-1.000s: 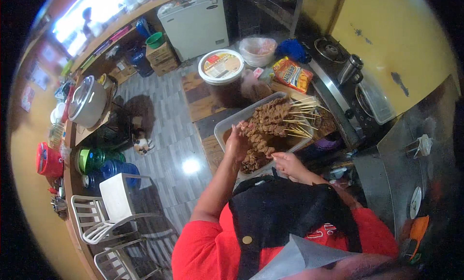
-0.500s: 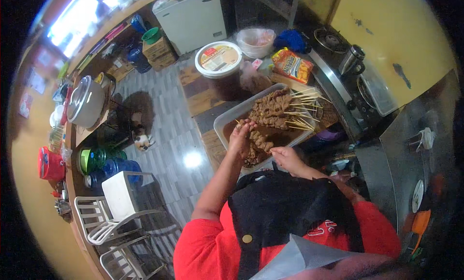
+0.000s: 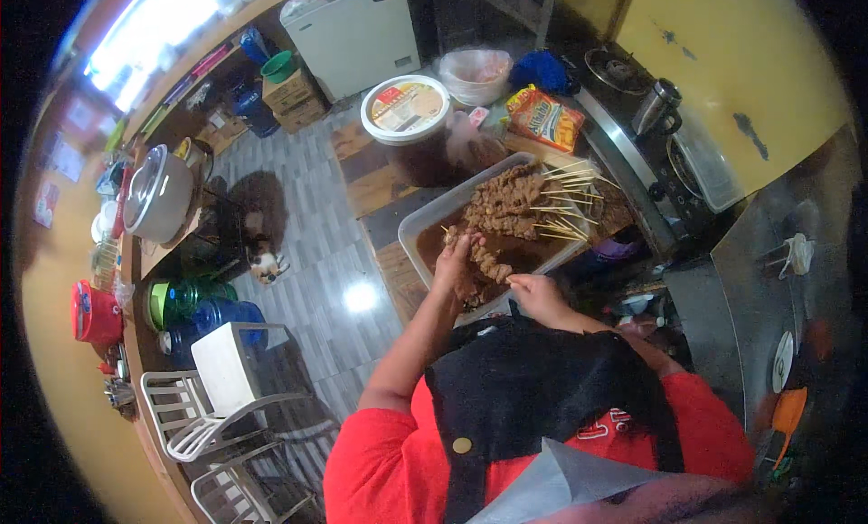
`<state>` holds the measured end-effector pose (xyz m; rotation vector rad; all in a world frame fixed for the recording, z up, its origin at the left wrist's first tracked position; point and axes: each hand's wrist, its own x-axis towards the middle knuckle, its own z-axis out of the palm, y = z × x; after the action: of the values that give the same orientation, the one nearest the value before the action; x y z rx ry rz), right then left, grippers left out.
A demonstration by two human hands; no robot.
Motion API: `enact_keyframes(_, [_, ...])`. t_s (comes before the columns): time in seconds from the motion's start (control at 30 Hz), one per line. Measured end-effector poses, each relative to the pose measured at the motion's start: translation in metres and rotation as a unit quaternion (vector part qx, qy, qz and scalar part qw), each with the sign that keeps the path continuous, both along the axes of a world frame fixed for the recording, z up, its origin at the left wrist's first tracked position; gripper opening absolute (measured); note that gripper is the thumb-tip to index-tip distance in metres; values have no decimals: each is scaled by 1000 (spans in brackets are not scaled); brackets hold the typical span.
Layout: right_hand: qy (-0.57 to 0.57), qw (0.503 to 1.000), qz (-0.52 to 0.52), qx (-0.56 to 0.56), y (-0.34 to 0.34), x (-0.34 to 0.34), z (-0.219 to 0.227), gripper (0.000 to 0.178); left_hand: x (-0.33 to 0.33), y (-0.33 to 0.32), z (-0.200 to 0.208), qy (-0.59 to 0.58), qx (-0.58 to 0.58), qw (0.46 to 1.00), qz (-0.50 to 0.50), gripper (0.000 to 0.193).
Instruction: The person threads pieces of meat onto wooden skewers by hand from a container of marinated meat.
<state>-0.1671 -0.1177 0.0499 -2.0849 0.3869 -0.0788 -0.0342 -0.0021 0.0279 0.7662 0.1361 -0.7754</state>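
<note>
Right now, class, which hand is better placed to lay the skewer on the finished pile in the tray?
The right hand, probably: it pinches the skewer's stick end, nearer the stacked skewers. The left hand grips the meat end over the tray.

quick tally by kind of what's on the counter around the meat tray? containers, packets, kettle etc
Rectangular tray with skewered meat: 1
Round tub with printed lid: 1
Clear bag of pale food: 1
Orange snack packet: 1
Blue cloth: 1
Metal kettle: 1
Total: 6
The finished skewers are piled too tightly to count. The left hand and right hand work at the tray's near end.
</note>
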Motion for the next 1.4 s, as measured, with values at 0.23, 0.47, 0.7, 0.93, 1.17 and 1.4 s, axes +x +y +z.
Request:
enact_keyframes(0.23, [27, 996, -6, 88, -15, -5, 5, 23, 6, 4, 5, -52, 67, 996, -31, 31])
enact_keyframes(0.47, [88, 981, -52, 167, -61, -18, 29, 20, 44, 10, -44, -518, 409, 712, -239, 34])
enact_keyframes(0.7, [55, 971, -92, 214, -59, -24, 32, 23, 6, -49, -35, -740, 413, 441, -297, 23])
enact_keyframes(0.93, [63, 971, -94, 210, -62, -38, 26, 22, 7, -55, -29, -635, 460, 395, -478, 18])
enact_keyframes(1.17, [57, 962, -86, 254, -59, -46, 12, 20, 27, -14, -24, -611, 403, 624, -272, 18])
enact_keyframes(1.4, [83, 966, -52, 240, -51, -35, 17, 21, 38, 16, -17, -477, 369, 783, -150, 12])
